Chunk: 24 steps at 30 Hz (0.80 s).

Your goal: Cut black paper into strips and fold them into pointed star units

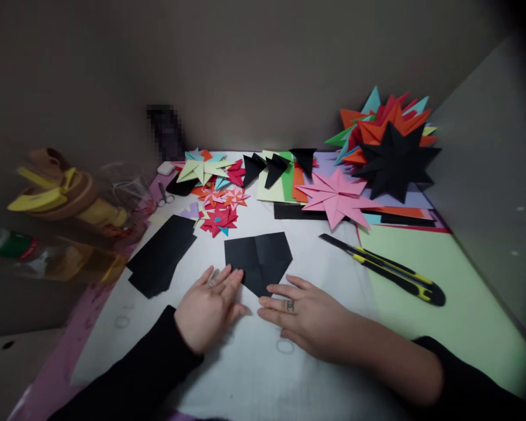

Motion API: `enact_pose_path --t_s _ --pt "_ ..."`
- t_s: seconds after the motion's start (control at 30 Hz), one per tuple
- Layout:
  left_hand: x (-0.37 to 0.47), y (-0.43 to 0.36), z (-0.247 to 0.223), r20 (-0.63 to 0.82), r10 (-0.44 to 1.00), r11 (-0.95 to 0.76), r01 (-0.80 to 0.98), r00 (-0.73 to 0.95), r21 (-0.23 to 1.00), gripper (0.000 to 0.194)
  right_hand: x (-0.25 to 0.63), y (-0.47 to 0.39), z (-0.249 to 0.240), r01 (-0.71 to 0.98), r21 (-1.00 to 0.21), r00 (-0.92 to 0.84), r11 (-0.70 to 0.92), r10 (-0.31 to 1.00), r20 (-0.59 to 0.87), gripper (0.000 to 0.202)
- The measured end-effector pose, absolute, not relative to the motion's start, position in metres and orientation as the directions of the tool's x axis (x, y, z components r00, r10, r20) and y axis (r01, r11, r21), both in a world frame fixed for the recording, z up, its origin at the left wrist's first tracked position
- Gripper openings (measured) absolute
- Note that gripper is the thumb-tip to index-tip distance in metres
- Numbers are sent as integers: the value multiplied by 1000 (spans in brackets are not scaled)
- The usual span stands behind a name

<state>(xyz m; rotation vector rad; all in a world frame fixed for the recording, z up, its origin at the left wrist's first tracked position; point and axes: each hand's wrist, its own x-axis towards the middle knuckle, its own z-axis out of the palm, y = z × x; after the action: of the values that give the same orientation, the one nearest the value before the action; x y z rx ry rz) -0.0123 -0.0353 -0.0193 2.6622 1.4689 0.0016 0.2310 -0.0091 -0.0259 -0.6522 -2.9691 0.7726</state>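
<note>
A piece of black paper [263,257] lies on the white sheet in front of me, creased down its middle, its near side coming to a point. My left hand [213,301] rests at its lower left edge, fingertips touching the paper and fingers stretched out. At the lower right edge is my right hand [304,313], its fingers extended and lying flat near the paper's tip. Neither hand grasps anything. More black paper pieces [162,254] lie in a stack to the left. Three folded black shapes [277,168] sit at the back.
To the right, a yellow-and-black utility knife [386,269] lies with its blade pointing left. Behind it are a pink paper star [337,196] and a black star [397,161]. Small paper stars [219,219] cluster at back left, near scissors [164,196]. A bottle [65,260] stands at far left.
</note>
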Motion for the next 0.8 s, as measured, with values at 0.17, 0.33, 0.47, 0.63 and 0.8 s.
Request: enact_pose_path --t_s 0.17,0.33,0.47,0.63,0.8 --pt "-21 -32 -10 -73 874 -481 877 480 10 47 230 -9 -22 402 -490 -908 774 407 -101 44" --pt "-3 -29 -3 -37 926 -377 918 375 -122 51 231 -10 -15 403 -466 -906 788 415 -82 41" --pt "18 -30 -2 32 927 -364 917 373 -161 53 231 -11 -11 398 -435 -909 807 410 -71 42" --pt "30 -37 0 57 954 -279 942 294 -186 63 232 -10 -12 373 -445 -915 814 401 -33 43" --pt "30 -29 -14 -125 730 -673 739 672 43 79 231 -6 -23 327 -445 -910 834 404 88 29"
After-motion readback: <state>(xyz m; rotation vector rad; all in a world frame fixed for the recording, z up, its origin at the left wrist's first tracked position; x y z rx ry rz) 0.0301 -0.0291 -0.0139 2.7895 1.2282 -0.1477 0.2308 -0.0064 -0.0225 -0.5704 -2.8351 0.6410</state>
